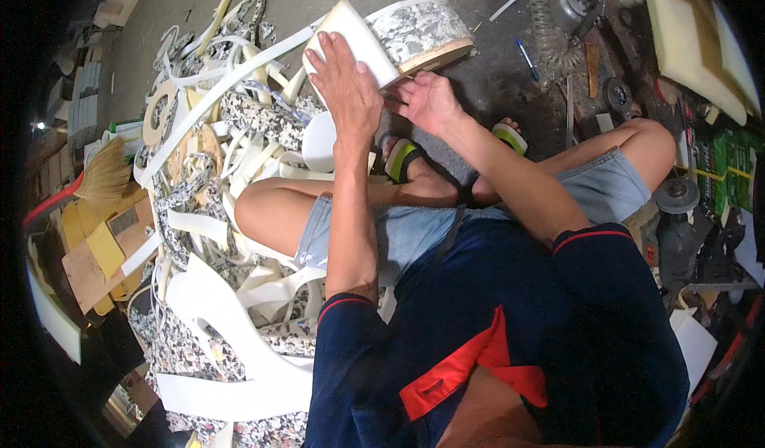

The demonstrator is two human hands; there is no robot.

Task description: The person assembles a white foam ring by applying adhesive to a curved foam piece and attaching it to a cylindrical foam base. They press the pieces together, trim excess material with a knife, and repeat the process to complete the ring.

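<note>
My left hand [344, 85] lies flat with fingers extended on a white foam sheet [378, 53]. The sheet sits against the end of a curved block of grey-and-white speckled foam [422, 29], which has a wooden board [437, 56] along its near side. A long white strip [231, 89] runs from there down to the left. Palm up, my right hand [430, 104] is just below the board, its fingers loosely bent and apart near the sheet's lower corner. Whether those fingertips touch the sheet is hard to see.
Foam offcuts [231, 312] are heaped on my left, beside a straw broom [107, 173]. To my right lie a blue pen [527, 59], a coiled hose [550, 29], an angle grinder [677, 201] and yellowish foam slabs [693, 41]. My sandalled feet [406, 161] are below the block.
</note>
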